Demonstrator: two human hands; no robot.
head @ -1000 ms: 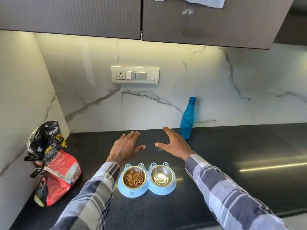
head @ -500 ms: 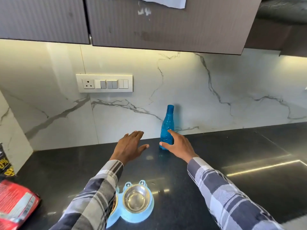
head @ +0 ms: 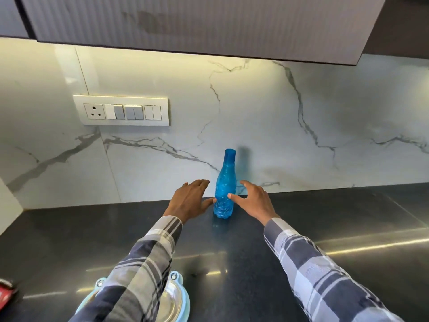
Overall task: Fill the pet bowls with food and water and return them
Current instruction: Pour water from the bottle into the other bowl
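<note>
A dark, shiny countertop (head: 336, 228) runs under grey cabinets (head: 197, 24), backed by a marbled wall (head: 255, 108) with a white switch plate (head: 121, 110); a blue bottle (head: 224, 189) stands upright near the wall, cap on. The job at hand, as I judge it, is taking up that bottle to water the empty bowl; I would do best to close one hand round the waist of it, steady the base with the other, and lift straight up so it does not tip against the wall; the ribbed plastic looks thin, so a gentle squeeze only. My left hand (head: 189, 199) lies just to the bottle's left, fingers nearly straight, thumb tip at the bottle's lower side, gripping nothing; my right hand (head: 254, 201) is spread wide on the other side, thumb touching the bottle's front, fingers reaching behind, not yet closed. The pet bowls (head: 178, 298) sit at the near edge, mostly hidden beneath my left sleeve (head: 144, 263), well apart from the bottle; only the steel bowl's rim shows.
</note>
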